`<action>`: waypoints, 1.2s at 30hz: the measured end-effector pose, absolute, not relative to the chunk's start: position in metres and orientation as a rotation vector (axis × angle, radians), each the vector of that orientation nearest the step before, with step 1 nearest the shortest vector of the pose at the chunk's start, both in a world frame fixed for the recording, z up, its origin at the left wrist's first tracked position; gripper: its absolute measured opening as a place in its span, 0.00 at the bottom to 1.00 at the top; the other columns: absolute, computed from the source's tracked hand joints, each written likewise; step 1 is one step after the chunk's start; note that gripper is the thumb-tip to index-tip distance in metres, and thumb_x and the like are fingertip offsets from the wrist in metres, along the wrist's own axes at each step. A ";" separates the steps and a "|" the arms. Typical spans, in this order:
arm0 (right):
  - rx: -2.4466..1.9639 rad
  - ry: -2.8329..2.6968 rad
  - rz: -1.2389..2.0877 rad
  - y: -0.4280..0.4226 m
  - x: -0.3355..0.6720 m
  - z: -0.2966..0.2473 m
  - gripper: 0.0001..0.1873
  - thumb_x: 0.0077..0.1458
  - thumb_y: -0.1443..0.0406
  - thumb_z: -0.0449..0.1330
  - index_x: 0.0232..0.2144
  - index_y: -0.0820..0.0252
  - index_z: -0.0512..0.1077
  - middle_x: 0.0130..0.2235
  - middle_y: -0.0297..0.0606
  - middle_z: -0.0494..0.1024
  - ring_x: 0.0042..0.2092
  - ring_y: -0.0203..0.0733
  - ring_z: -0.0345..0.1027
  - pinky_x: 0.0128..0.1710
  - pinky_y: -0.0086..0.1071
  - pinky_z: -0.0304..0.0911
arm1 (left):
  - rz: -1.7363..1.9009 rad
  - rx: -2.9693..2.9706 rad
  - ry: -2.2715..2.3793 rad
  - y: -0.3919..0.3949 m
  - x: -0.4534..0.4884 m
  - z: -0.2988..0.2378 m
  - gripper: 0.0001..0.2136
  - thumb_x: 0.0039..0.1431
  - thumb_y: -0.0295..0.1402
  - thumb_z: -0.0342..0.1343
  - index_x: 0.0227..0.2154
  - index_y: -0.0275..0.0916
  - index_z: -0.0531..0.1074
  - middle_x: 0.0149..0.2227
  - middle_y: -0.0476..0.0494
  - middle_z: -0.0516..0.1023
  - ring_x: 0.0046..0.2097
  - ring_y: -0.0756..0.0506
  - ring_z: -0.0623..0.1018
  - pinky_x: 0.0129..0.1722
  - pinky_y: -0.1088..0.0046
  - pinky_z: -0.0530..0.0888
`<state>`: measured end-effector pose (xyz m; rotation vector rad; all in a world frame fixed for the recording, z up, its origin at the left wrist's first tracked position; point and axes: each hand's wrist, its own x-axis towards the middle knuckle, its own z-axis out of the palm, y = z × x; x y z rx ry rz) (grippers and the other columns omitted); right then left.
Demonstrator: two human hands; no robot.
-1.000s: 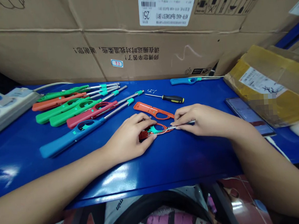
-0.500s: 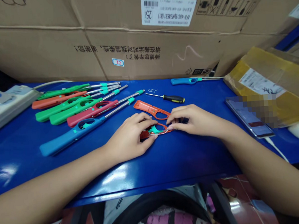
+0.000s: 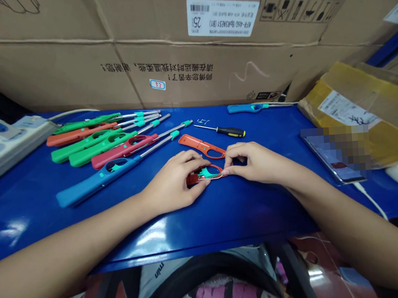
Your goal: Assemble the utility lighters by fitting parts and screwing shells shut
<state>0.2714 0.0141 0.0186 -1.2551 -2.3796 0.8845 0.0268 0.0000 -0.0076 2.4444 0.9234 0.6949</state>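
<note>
Holding one open lighter (image 3: 204, 172), left hand (image 3: 173, 180) gripping, right hand (image 3: 250, 161) pinching its end, six lighters (image 3: 113, 158) leftward, one screwdriver (image 3: 231, 131) behind

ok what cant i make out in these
In the head view:
Held orange-red plastic lighter shell: left end covered by left hand.
Right hand: fingers hide what is between them.
White plastic power strip: cut by left edge.
Dark rectangular phone: screen partly pixelated.
White slivers: too tiny to identify.

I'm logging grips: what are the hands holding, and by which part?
The left hand grips the nearer orange lighter half by its handle end. The right hand has its fingertips at the opposite end; exactly what they pinch can't be told.
</note>
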 end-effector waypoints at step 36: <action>-0.965 -2.747 0.297 0.012 0.275 0.020 0.15 0.62 0.55 0.62 0.31 0.60 0.75 0.36 0.40 0.78 0.40 0.43 0.71 0.44 0.38 0.62 | 0.709 2.389 0.813 -0.002 0.024 -0.002 0.19 0.58 0.25 0.53 0.52 0.39 0.75 0.50 0.40 0.78 0.54 0.39 0.75 0.56 0.57 0.73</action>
